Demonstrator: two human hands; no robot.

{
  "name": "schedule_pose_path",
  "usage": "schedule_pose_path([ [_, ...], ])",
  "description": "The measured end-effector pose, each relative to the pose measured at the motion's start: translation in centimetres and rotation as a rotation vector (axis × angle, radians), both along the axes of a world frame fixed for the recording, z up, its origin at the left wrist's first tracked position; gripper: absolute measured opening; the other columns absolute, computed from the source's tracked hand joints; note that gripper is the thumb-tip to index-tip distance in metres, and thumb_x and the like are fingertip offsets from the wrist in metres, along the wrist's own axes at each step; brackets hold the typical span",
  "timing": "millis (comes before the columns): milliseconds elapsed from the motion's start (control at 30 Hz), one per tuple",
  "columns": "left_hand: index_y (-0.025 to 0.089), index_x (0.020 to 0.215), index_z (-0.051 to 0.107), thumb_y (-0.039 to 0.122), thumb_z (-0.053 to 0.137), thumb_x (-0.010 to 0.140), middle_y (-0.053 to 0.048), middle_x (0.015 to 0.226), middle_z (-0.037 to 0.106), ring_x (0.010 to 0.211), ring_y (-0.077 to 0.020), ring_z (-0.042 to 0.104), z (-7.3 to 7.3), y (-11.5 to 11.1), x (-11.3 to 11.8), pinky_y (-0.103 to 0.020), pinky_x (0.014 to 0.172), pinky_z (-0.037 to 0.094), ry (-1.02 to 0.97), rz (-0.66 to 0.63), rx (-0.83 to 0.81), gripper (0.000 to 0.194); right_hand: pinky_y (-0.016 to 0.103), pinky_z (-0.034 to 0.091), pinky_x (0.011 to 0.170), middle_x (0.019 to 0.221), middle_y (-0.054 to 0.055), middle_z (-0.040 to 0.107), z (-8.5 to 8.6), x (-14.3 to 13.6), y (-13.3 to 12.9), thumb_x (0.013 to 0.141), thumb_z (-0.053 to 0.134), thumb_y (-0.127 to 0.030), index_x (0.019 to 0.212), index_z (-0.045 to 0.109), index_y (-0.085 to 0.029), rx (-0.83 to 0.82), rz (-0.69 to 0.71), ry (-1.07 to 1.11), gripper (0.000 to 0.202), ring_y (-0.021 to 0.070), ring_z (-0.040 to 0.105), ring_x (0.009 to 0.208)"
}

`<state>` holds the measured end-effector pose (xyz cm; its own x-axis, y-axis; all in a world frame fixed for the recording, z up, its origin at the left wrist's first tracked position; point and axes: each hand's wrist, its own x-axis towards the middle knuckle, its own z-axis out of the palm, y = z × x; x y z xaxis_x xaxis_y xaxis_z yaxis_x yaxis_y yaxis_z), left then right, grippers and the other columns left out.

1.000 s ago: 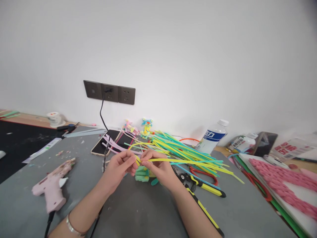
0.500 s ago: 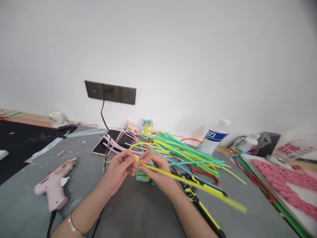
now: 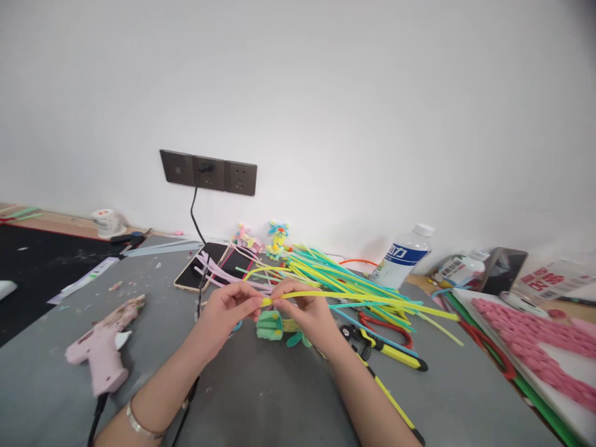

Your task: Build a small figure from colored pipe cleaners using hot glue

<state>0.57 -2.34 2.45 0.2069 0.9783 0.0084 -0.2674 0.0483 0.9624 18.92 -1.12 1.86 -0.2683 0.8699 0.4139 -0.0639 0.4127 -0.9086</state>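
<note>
A long yellow pipe cleaner runs from between my hands out to the right, over the pile of coloured stems. My left hand pinches its near end between thumb and fingertips. Close beside it, my right hand grips the same stem a little further along with thumb and forefinger. Beneath and just behind the hands, a green fuzzy piece with yellow spots lies on the grey table, partly covered by my right hand.
A pink glue gun lies at the left. Yellow-black pliers and red-handled scissors are right of my hands. Phones, small figures and a bottle stand or lie further back.
The yellow stem's free end has swung up and its near end, bunched before, now looks straighter between my fingertips. My right hand has shifted slightly, and more of the green piece shows.
</note>
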Motion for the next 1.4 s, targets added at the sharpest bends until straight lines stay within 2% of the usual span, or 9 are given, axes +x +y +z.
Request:
schedule_pose_path([
  [200,0.015,0.069,0.070,0.040,0.088,0.066,0.001,0.058,0.064,0.056,-0.0102,0.058,0.1,0.0,-0.1,-0.021,0.057,0.049,0.003,-0.156,-0.115,0.031,0.028,0.046,0.074,0.083,0.001,0.064,0.3,0.9,0.1,0.086,0.074,-0.032,0.083,0.073,-0.020,-0.158,0.181,0.046,0.012,0.0151,0.059,0.078],
  [333,0.014,0.068,0.071,0.041,0.089,0.064,-0.002,0.061,0.068,0.055,-0.0113,0.063,0.1,-0.3,-0.3,-0.021,0.056,0.051,-0.019,-0.343,-0.250,0.033,0.027,0.047,0.073,0.084,0.001,0.060,0.9,1.5,-0.3,0.085,0.075,-0.030,0.081,0.073,-0.019,-0.176,0.333,0.010,0.012,0.0145,0.057,0.080],
  [433,0.013,0.074,0.075,0.041,0.089,0.065,-0.006,0.072,0.073,0.057,-0.0118,0.066,0.0,-0.5,-0.6,-0.022,0.057,0.053,0.002,-0.503,-0.326,0.032,0.027,0.050,0.070,0.085,0.001,0.057,1.2,1.6,-0.5,0.083,0.077,-0.032,0.082,0.074,-0.018,-0.229,0.430,-0.016,0.014,0.0136,0.059,0.076],
  [533,0.012,0.077,0.078,0.039,0.088,0.066,-0.007,0.072,0.074,0.054,-0.0104,0.064,0.1,-0.6,-0.7,-0.020,0.054,0.051,0.039,-0.586,-0.373,0.031,0.025,0.052,0.064,0.084,0.001,0.058,1.4,1.4,-0.7,0.082,0.078,-0.033,0.083,0.074,-0.018,-0.261,0.490,-0.036,0.015,0.0122,0.060,0.070],
  [800,0.013,0.075,0.079,0.036,0.088,0.066,-0.008,0.071,0.075,0.055,-0.0102,0.064,-0.1,-0.5,-0.8,-0.020,0.057,0.052,0.067,-0.561,-0.371,0.027,0.025,0.052,0.066,0.077,0.000,0.063,1.2,1.0,-0.7,0.085,0.074,-0.039,0.085,0.074,-0.019,-0.303,0.506,-0.047,0.020,0.0130,0.062,0.070],
  [1100,0.013,0.071,0.078,0.039,0.090,0.063,-0.006,0.064,0.073,0.048,-0.0084,0.060,0.1,-0.5,-0.5,-0.018,0.051,0.048,0.055,-0.487,-0.326,0.030,0.024,0.050,0.067,0.076,0.000,0.064,1.3,0.8,-0.9,0.084,0.074,-0.038,0.084,0.070,-0.017,-0.310,0.463,0.003,0.022,0.0120,0.061,0.069],
  [1400,0.012,0.073,0.078,0.033,0.091,0.063,-0.008,0.074,0.076,0.057,-0.0113,0.064,0.2,-0.5,-0.5,-0.021,0.056,0.053,0.004,-0.465,-0.327,0.027,0.024,0.051,0.060,0.074,0.000,0.064,1.4,0.7,-1.0,0.086,0.072,-0.043,0.084,0.066,-0.018,-0.367,0.381,0.057,0.026,0.0124,0.060,0.065],
])
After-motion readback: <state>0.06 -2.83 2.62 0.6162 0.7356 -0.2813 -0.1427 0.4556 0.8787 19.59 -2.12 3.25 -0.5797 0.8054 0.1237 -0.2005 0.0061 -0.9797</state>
